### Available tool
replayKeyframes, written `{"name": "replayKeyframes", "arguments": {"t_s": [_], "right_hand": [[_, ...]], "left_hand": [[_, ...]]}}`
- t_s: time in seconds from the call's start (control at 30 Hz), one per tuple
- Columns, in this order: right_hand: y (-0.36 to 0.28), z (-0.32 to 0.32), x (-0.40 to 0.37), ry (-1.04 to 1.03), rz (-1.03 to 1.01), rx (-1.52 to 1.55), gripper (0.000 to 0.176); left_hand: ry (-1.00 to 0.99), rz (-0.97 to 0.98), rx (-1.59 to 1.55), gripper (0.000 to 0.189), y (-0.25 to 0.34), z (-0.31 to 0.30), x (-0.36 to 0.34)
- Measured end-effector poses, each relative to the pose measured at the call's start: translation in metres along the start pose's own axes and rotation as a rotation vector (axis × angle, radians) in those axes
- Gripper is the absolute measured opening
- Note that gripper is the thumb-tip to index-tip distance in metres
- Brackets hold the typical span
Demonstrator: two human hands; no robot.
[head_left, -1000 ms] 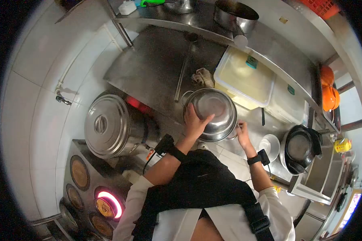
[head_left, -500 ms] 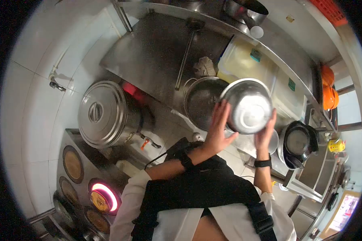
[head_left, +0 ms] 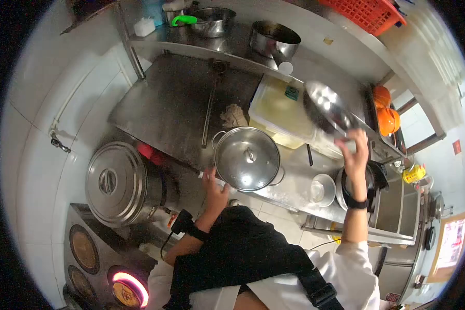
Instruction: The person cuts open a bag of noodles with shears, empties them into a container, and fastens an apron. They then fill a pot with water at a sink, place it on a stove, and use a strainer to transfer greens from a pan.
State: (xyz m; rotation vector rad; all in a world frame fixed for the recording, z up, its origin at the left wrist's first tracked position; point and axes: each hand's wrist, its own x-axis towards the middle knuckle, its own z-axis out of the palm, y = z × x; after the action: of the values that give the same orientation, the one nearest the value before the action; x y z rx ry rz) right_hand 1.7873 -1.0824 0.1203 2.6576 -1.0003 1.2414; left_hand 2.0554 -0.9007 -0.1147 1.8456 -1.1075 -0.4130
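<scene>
Plainly, a round, mirror-bright steel bowl (head_left: 329, 107), blurred along its edge, is held tilted above the far right of the surface (head_left: 289, 190) by the right hand (head_left: 355, 155), its near rim pinched by the fingers. The left hand (head_left: 215, 197) is placed just beside the near left edge of a lidded pot (head_left: 247, 159), its fingers loosely spread and bent; whether the pot is touched cannot be told. The pot is topped by a domed, glossy lid with a knob and flanked by two looped metal handles. Beyond it, a crumpled, soft cloth (head_left: 233, 115) and a boxy, pale plastic tub (head_left: 278, 109) are seen. To the right, a small, round metal bowl (head_left: 322, 190) is set. At the left, a tall steel stockpot (head_left: 113, 185) is covered by a ridged lid.
</scene>
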Motion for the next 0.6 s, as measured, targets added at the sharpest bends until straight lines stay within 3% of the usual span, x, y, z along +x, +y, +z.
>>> {"name": "replayKeyframes", "arguments": {"t_s": [0.13, 0.2, 0.23, 0.3, 0.37, 0.4, 0.43, 0.47, 0.5, 0.53, 0.57, 0.6], "right_hand": [[0.071, 0.055, 0.031, 0.109, -0.022, -0.206, 0.024], [0.086, 0.075, 0.044, 0.046, 0.051, -0.259, 0.026], [0.106, 0.088, 0.047, 0.003, 0.039, -0.329, 0.033], [0.088, 0.098, 0.059, 0.198, -0.065, -0.475, 0.041], [0.056, 0.108, 0.061, 0.257, -0.053, -0.358, 0.044], [0.067, 0.135, 0.042, 0.195, -0.163, -0.283, 0.045], [0.061, 0.16, 0.015, -0.031, 0.024, 0.013, 0.035], [0.015, 0.168, 0.004, -0.048, -0.053, 0.27, 0.02], [-0.026, 0.169, -0.008, -0.239, -0.015, 0.234, 0.013], [-0.036, 0.185, -0.03, -0.412, 0.096, 0.327, 0.02], [-0.048, 0.196, -0.044, -0.62, 0.232, 0.212, 0.025], [-0.05, 0.21, -0.06, -0.663, 0.292, 0.16, 0.027]], "left_hand": [[-0.065, -0.177, 0.01, 0.063, -0.021, -0.003, -0.006], [-0.306, -0.494, -0.373, 0.068, 0.002, -0.017, -0.004], [-0.297, -0.511, -0.363, 0.068, 0.009, -0.019, -0.006], [-0.282, -0.474, -0.752, 0.062, 0.021, -0.017, -0.009], [-0.313, -0.528, -0.774, 0.061, 0.02, -0.014, -0.008], [-0.314, -0.503, -0.752, 0.06, 0.015, -0.01, -0.01], [-0.323, -0.471, -0.73, 0.059, 0.014, -0.007, -0.01], [-0.335, -0.458, -0.727, 0.059, 0.016, -0.005, -0.007], [-0.337, -0.513, -0.746, 0.058, 0.019, -0.005, -0.005], [-0.338, -0.574, -0.764, 0.057, 0.021, -0.002, -0.004], [-0.347, -0.57, -0.762, 0.057, 0.021, 0.0, -0.004], [-0.335, -0.582, -0.764, 0.056, 0.02, 0.002, -0.006]]}}
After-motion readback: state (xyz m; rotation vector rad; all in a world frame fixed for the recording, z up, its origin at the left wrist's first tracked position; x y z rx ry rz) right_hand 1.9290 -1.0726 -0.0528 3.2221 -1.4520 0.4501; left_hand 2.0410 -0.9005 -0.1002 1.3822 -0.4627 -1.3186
